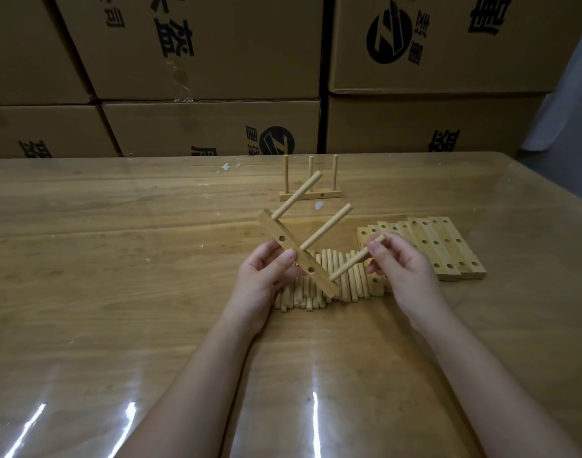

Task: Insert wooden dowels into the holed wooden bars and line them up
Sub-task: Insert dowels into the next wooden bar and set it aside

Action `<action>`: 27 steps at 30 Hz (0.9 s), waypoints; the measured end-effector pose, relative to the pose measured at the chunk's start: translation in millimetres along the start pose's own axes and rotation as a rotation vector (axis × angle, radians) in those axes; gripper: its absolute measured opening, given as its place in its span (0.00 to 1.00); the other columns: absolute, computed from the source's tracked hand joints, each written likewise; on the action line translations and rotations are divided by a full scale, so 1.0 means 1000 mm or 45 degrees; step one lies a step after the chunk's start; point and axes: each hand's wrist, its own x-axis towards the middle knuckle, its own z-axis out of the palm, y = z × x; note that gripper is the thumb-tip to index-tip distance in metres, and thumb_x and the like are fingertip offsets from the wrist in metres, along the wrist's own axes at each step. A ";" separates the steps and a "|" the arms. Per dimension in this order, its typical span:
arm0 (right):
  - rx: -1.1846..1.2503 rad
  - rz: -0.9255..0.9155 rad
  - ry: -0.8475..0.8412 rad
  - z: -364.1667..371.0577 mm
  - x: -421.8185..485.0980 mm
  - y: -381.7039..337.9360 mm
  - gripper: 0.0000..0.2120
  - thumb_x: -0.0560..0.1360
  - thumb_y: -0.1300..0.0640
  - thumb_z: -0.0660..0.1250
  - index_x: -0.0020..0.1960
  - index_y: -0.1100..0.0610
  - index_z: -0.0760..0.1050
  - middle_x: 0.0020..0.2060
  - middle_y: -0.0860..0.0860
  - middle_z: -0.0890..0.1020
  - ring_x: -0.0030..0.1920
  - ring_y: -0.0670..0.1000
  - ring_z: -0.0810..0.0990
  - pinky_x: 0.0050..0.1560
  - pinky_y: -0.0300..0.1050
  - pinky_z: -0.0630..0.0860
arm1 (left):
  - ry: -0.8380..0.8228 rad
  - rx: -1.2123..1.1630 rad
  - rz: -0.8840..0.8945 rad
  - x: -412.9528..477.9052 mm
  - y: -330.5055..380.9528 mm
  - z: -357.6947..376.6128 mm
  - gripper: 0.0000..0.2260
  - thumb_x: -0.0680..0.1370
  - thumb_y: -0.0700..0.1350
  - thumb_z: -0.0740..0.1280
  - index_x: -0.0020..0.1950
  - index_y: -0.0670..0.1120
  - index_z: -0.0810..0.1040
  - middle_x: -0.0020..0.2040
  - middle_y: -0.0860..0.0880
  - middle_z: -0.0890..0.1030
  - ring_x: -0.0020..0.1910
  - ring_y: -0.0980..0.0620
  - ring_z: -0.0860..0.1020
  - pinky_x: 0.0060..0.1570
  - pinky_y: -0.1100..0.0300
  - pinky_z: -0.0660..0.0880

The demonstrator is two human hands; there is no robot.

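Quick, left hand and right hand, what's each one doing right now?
Left hand: grips the wooden bar, held up at a tilt.
Right hand: pinches a dowel, its lower end at the bar.

on the surface [118, 242] a heap of loose dowels [359, 285] lies in the middle, just before the person. right of the heap and touching it, a row of holed bars [448, 249] lies flat, side by side. above the heap the left hand [260, 279] holds a tilted bar [296, 252], its far end up and to the left. two inserted dowels [327, 226] stick out of it, up and to the right. the right hand [402, 269] pinches a third dowel [352, 264], whose lower end is at the tilted bar's near end. behind these stands a finished bar [311, 194] with three upright dowels. cardboard boxes [197, 44] are stacked behind the surface.
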 end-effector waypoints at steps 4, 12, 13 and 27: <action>-0.075 -0.066 -0.016 0.004 -0.003 -0.003 0.05 0.77 0.56 0.62 0.45 0.51 0.77 0.35 0.41 0.79 0.35 0.40 0.77 0.40 0.31 0.75 | -0.050 -0.001 0.021 0.001 -0.001 -0.003 0.19 0.69 0.44 0.70 0.58 0.41 0.76 0.45 0.49 0.85 0.35 0.54 0.83 0.41 0.63 0.79; -0.124 -0.101 0.009 0.007 -0.006 -0.006 0.05 0.76 0.54 0.63 0.44 0.51 0.76 0.36 0.42 0.80 0.35 0.41 0.78 0.41 0.32 0.76 | -0.079 0.015 0.054 0.003 -0.004 -0.004 0.13 0.69 0.45 0.71 0.54 0.46 0.79 0.47 0.48 0.85 0.37 0.54 0.83 0.41 0.63 0.78; -0.129 -0.102 0.016 0.008 -0.006 -0.006 0.05 0.76 0.54 0.63 0.44 0.52 0.76 0.37 0.43 0.81 0.35 0.42 0.78 0.41 0.33 0.76 | -0.080 0.019 0.056 0.004 -0.005 -0.004 0.13 0.69 0.45 0.71 0.53 0.46 0.79 0.47 0.49 0.85 0.37 0.54 0.83 0.41 0.63 0.78; 0.010 -0.043 -0.096 0.014 -0.009 -0.010 0.05 0.75 0.54 0.65 0.50 0.47 0.77 0.41 0.39 0.83 0.39 0.37 0.79 0.39 0.28 0.74 | -0.047 -0.041 0.015 0.002 -0.002 -0.005 0.14 0.68 0.47 0.75 0.51 0.45 0.80 0.50 0.44 0.81 0.40 0.50 0.83 0.54 0.51 0.77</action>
